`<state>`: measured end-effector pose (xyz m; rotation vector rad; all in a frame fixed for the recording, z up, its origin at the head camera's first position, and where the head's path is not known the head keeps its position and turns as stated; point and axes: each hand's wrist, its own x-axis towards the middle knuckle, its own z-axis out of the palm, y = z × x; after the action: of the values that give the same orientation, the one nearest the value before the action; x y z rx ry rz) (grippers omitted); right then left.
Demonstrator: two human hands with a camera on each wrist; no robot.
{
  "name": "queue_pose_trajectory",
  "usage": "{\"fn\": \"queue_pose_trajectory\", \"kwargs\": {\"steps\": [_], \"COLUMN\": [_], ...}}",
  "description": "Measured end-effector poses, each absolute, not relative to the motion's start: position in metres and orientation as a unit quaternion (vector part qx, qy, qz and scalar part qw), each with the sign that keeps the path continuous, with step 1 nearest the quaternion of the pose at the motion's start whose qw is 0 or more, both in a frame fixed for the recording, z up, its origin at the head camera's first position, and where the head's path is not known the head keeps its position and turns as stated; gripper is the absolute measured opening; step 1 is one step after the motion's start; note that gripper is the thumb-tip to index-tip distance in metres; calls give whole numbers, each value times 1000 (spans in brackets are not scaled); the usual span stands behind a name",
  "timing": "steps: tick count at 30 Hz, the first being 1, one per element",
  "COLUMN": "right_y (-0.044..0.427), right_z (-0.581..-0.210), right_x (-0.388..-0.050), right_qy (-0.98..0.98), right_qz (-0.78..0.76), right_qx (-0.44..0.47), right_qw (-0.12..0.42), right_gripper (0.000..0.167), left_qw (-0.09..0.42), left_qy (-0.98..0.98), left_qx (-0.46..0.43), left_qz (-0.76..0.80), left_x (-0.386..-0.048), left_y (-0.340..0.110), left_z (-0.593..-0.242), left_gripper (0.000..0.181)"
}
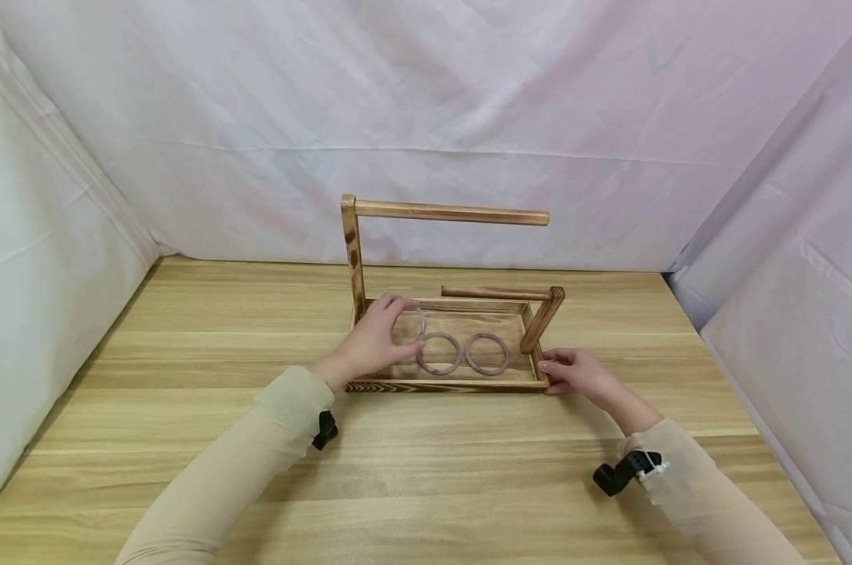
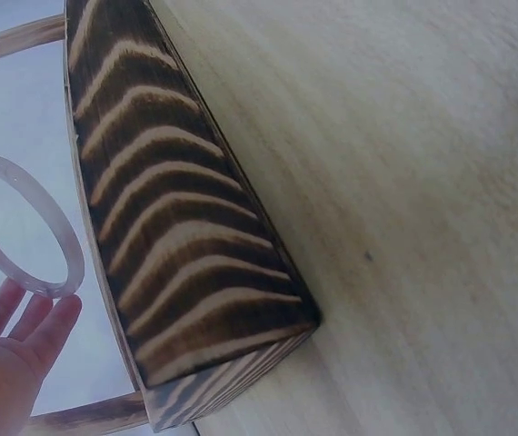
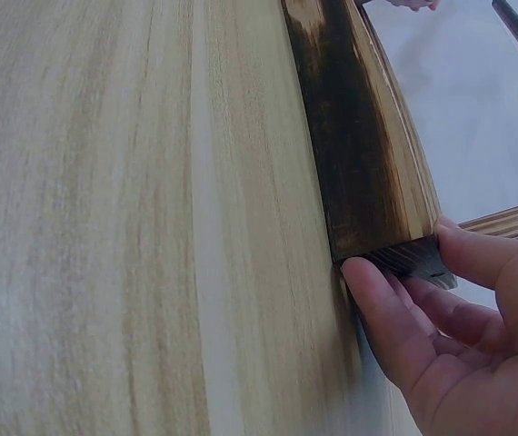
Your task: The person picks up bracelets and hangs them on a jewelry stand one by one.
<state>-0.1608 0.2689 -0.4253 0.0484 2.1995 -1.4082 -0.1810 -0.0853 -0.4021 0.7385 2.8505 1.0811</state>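
Observation:
A wooden tray [image 1: 440, 386] has a tall post with a long rod [image 1: 454, 213] at its left and a short post with a shorter rod [image 1: 497, 293] at its right. My left hand [image 1: 373, 337] pinches a translucent ring [image 1: 422, 320] between thumb and fingers over the tray's left part; the left wrist view shows the ring [image 2: 36, 195] held at its edges. Two more rings, one [image 1: 457, 355] beside the other [image 1: 507, 357], lie in the tray. My right hand [image 1: 581, 377] grips the tray's front right corner, also seen in the right wrist view [image 3: 459, 318].
The tray stands on a wood-grain table [image 1: 426, 471]. White cloth [image 1: 412, 94] hangs behind the table and at both sides. A black wrist camera is strapped to each sleeve.

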Motion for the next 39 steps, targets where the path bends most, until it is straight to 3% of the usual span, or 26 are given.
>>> {"fn": "queue_pose_trajectory", "kwargs": {"steps": [39], "right_y": [267], "right_z": [-422], "right_x": [-160], "right_qy": [819], "right_qz": [-511], "right_qx": [14], "right_qw": [261], "right_gripper": [49], "left_qw": [-51], "left_qy": [886], "left_qx": [240], "left_qz": [394], "left_x": [-182], "left_y": [-80], "left_z": [-393], "left_gripper": [63]}}
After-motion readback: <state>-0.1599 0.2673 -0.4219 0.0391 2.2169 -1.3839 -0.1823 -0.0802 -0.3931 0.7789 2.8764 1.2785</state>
